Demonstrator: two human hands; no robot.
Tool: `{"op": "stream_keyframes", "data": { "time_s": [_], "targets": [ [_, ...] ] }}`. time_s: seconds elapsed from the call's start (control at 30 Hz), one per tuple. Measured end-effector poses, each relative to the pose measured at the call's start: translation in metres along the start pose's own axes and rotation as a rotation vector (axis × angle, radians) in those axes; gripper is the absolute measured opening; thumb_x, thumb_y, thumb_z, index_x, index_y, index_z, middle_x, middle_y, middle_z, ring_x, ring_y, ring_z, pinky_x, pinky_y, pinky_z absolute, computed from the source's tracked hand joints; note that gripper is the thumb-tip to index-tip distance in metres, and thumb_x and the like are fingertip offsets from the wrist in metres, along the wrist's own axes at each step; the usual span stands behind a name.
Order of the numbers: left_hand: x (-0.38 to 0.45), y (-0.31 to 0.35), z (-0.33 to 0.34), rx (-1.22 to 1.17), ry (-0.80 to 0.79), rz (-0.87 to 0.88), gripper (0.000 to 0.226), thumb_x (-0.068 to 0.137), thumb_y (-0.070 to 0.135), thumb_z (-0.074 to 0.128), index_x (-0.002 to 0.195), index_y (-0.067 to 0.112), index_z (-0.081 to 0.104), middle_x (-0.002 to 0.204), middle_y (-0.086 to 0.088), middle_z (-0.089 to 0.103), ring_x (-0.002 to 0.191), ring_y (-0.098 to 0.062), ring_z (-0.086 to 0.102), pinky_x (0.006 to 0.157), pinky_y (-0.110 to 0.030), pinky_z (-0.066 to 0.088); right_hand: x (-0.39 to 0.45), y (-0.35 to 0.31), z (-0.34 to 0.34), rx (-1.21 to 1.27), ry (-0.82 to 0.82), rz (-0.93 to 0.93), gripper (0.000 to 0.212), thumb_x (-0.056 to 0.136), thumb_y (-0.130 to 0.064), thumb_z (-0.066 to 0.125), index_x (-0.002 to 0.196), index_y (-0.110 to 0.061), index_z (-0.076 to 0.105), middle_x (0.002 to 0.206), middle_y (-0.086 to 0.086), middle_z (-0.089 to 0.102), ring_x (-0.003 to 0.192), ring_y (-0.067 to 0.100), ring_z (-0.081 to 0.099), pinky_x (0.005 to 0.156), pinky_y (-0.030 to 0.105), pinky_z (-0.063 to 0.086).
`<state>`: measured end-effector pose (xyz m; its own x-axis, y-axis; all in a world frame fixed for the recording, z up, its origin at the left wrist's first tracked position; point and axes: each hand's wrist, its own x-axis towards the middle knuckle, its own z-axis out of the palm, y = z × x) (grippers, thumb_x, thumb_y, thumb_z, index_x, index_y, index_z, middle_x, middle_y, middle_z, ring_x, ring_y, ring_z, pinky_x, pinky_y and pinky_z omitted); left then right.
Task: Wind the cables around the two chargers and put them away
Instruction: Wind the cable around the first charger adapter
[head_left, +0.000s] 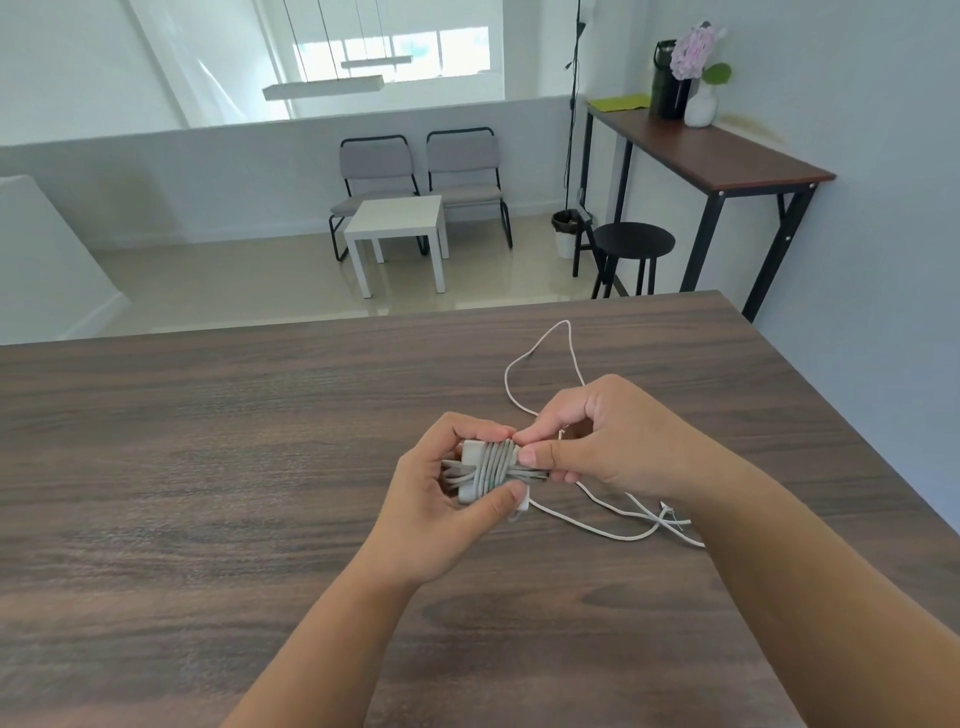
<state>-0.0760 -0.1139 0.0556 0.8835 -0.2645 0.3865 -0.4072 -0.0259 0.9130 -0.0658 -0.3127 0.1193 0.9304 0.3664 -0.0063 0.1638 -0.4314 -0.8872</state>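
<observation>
A white charger (474, 451) sits in my left hand (436, 509), held just above the dark wooden table (208, 467). Several turns of grey-white cable (493, 467) are wound around its middle. My right hand (608, 441) pinches the cable at the charger's right end, thumb and fingertips closed on it. A loose white cable (540, 374) loops across the table behind and to the right of my hands, and more of it trails under my right wrist (623, 532). A second charger body is not clearly visible.
The table's far edge (467, 306) and right edge drop to a tiled floor. Beyond stand a white side table (400, 218), two grey chairs (415, 166), a black stool (632, 241) and a high desk (717, 150) with a vase.
</observation>
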Motion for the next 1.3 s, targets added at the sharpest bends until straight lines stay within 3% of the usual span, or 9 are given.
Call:
{"op": "stream_keyframes", "data": {
  "time_s": [0.13, 0.3, 0.7, 0.8, 0.87, 0.93, 1.07, 1.23, 1.3],
  "targets": [
    [-0.002, 0.002, -0.003, 0.008, 0.008, -0.004, 0.038, 0.076, 0.003, 0.080, 0.107, 0.013, 0.061, 0.104, -0.004, 0.072, 0.087, -0.019, 0.069, 0.072, -0.027, 0.056, 0.000, -0.002, 0.002, -0.006, -0.009, -0.021, 0.013, 0.077, -0.028, 0.079, 0.090, -0.024, 0.078, 0.067, 0.007, 0.072, 0.057, 0.010, 0.062, 0.063, 0.024, 0.048],
    [-0.003, 0.005, -0.005, 0.014, 0.049, 0.030, 0.038, 0.074, 0.013, 0.083, 0.107, 0.019, 0.064, 0.105, -0.005, 0.073, 0.088, -0.024, 0.071, 0.075, -0.034, 0.057, 0.003, -0.004, 0.003, 0.008, -0.010, -0.042, 0.011, 0.076, -0.028, 0.080, 0.086, -0.025, 0.078, 0.071, 0.012, 0.072, 0.061, 0.017, 0.065, 0.071, 0.037, 0.054],
    [-0.002, 0.008, -0.009, 0.067, -0.012, 0.018, 0.050, 0.067, 0.023, 0.089, 0.111, 0.019, 0.065, 0.125, 0.004, 0.068, 0.111, -0.016, 0.067, 0.089, -0.030, 0.055, 0.006, -0.016, -0.004, -0.227, -0.092, 0.025, 0.005, 0.082, -0.023, 0.073, 0.080, -0.018, 0.073, 0.054, -0.014, 0.057, 0.047, -0.004, 0.046, 0.048, 0.006, 0.033],
    [-0.001, 0.008, -0.012, 0.046, -0.049, 0.020, 0.054, 0.063, 0.031, 0.090, 0.111, 0.019, 0.069, 0.126, 0.003, 0.068, 0.117, -0.017, 0.064, 0.096, -0.032, 0.052, 0.009, -0.017, -0.008, -0.214, -0.147, 0.068, 0.007, 0.085, -0.023, 0.070, 0.078, -0.020, 0.072, 0.055, -0.013, 0.060, 0.050, -0.003, 0.050, 0.055, 0.010, 0.038],
    [-0.001, 0.007, -0.015, 0.013, -0.086, 0.001, 0.053, 0.062, 0.032, 0.089, 0.111, 0.021, 0.070, 0.125, 0.001, 0.069, 0.117, -0.020, 0.064, 0.098, -0.035, 0.051, 0.011, -0.014, -0.009, -0.181, -0.179, 0.082, 0.010, 0.085, -0.023, 0.069, 0.076, -0.022, 0.071, 0.064, -0.004, 0.065, 0.061, 0.005, 0.058, 0.066, 0.024, 0.046],
    [-0.003, 0.006, -0.016, -0.024, -0.114, -0.027, 0.051, 0.063, 0.024, 0.090, 0.110, 0.019, 0.070, 0.122, -0.002, 0.070, 0.114, -0.022, 0.066, 0.095, -0.035, 0.051, 0.012, -0.013, -0.011, -0.117, -0.167, 0.080, 0.013, 0.086, -0.018, 0.068, 0.075, -0.022, 0.071, 0.067, -0.001, 0.067, 0.065, 0.009, 0.063, 0.071, 0.031, 0.051],
    [-0.007, 0.002, -0.013, -0.051, -0.058, -0.044, 0.041, 0.071, 0.008, 0.085, 0.108, 0.016, 0.069, 0.113, -0.008, 0.072, 0.100, -0.025, 0.070, 0.085, -0.035, 0.055, 0.011, -0.015, -0.010, 0.020, -0.131, 0.042, 0.003, 0.083, -0.014, 0.074, 0.081, -0.014, 0.076, 0.069, 0.002, 0.071, 0.065, 0.009, 0.065, 0.065, 0.023, 0.054],
    [-0.009, 0.004, -0.010, -0.058, 0.059, -0.036, 0.032, 0.075, 0.015, 0.080, 0.105, 0.017, 0.069, 0.100, -0.008, 0.075, 0.085, -0.028, 0.071, 0.073, -0.045, 0.060, 0.003, -0.016, -0.003, -0.043, -0.134, 0.020, 0.015, 0.082, -0.018, 0.075, 0.097, -0.016, 0.077, 0.061, -0.013, 0.069, 0.052, -0.005, 0.056, 0.053, 0.005, 0.039],
    [-0.010, 0.005, -0.009, -0.052, 0.104, -0.026, 0.029, 0.076, 0.015, 0.079, 0.103, 0.015, 0.068, 0.098, -0.009, 0.074, 0.083, -0.030, 0.071, 0.071, -0.043, 0.059, 0.000, -0.017, -0.001, -0.071, -0.116, -0.008, 0.022, 0.081, -0.023, 0.076, 0.104, -0.024, 0.075, 0.076, -0.014, 0.073, 0.064, -0.005, 0.062, 0.062, 0.007, 0.045]
  ]
}}
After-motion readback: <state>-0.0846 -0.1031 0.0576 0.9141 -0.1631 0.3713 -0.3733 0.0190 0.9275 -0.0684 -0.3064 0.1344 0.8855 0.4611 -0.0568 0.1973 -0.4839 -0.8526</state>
